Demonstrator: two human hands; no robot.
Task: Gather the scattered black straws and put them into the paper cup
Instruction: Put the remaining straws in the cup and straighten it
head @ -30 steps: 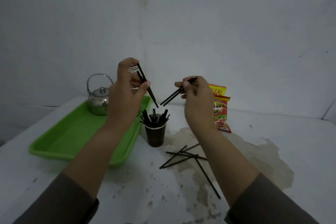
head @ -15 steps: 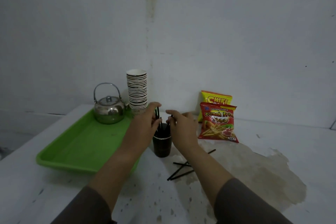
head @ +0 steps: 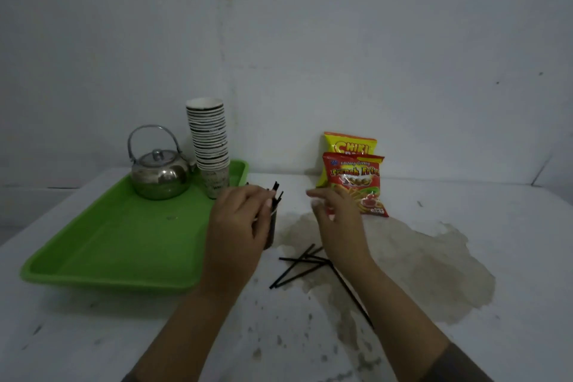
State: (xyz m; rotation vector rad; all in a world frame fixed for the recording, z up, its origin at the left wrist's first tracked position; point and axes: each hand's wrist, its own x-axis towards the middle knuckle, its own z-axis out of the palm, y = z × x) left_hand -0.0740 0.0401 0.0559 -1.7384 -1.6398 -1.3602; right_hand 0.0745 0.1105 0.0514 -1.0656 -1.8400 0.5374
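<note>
A dark paper cup [head: 270,234] stands on the white table just right of the green tray, mostly hidden behind my left hand [head: 240,223]. Black straws [head: 276,191] stick up out of it. My left hand's fingers curl at the cup's rim beside those straws; whether they grip anything is hidden. My right hand [head: 336,220] hovers to the right of the cup, fingers apart and empty. Several loose black straws [head: 297,267] lie crossed on the table below it, and one long straw [head: 353,298] runs toward my right forearm.
A green tray [head: 124,239] at the left holds a steel kettle [head: 159,175] and a tall stack of paper cups [head: 209,146]. Two snack bags [head: 356,183] lean on the back wall. A brown stain [head: 434,263] spreads across the table at the right.
Both hands came down from chest height with straws to the cup. The right hand has let go of its straws and drawn back to the right, while the left stays at the rim.
</note>
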